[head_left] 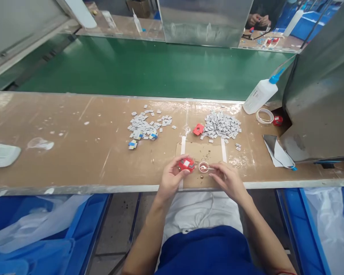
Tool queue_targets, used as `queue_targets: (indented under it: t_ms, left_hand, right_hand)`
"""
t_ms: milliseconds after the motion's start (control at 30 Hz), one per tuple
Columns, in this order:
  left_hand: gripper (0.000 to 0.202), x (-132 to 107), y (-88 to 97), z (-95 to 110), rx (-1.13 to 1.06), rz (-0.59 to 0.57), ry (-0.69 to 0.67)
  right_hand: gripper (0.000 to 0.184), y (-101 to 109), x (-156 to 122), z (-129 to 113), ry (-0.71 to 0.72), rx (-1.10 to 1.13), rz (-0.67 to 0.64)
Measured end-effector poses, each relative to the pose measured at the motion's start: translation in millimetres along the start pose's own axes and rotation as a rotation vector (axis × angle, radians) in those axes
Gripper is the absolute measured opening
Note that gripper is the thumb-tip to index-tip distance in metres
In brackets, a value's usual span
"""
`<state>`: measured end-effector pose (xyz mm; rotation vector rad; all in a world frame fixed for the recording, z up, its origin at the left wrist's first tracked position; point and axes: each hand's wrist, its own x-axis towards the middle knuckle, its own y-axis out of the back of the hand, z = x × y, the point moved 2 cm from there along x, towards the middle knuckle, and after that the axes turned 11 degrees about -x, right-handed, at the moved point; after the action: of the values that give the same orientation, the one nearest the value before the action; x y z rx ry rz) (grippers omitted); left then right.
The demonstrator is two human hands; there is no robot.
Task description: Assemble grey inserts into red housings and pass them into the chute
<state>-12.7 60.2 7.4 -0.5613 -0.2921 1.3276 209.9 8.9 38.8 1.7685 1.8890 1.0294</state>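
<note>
My left hand (172, 173) is closed around a small red plastic piece (186, 164) with a pale square on its face. Between the fingertips of my right hand (226, 179) is a thin white stick (210, 168). Its tip reaches into a small round cup (202, 170) on the cardboard mat (212, 152). Dark specks lie on the mat around the cup. Just beyond it, another red piece (198, 129) touches a heap of small grey tiles (222, 125). A looser spread of grey tiles (143, 125) lies to the left, with several yellow-and-blue pieces (132, 144) at its near side.
A white bottle with a blue nozzle (260, 96) leans at the right, beside a tape roll (264, 116). A metal housing (321, 84) bounds that side. Beyond the table runs a green belt (137, 68). Another person's hands (258, 20) show across it. Blue bins (83, 225) stand below.
</note>
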Motion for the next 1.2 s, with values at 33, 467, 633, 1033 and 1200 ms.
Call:
queue_targets:
  t_ms: [33,467,633,1033,1200]
  left_hand:
    - [0.050,-5,0.5,0,-0.061,-0.011,0.043]
    - [0.047,-16,4.7,3,-0.453,0.040,0.311]
    - [0.052,-21,-0.7,3,-0.298,-0.012,0.208]
    - [0.057,-29,10.4,-15,0.224,-0.100,-0.044]
    - [0.047,-32,7.0,-13,0.377,-0.103,-0.049]
  right_hand:
    - [0.018,-3,6,-4,0.032,0.006,-0.007]
    - [0.015,-5,31,-8,0.088,-0.046,0.225]
    - [0.019,-5,17,2,-0.140,0.135,0.273]
    - [0.019,-8,0,-8,-0.359,0.427,0.409]
    - [0.006,-2,5,-41,-0.071,0.220,0.350]
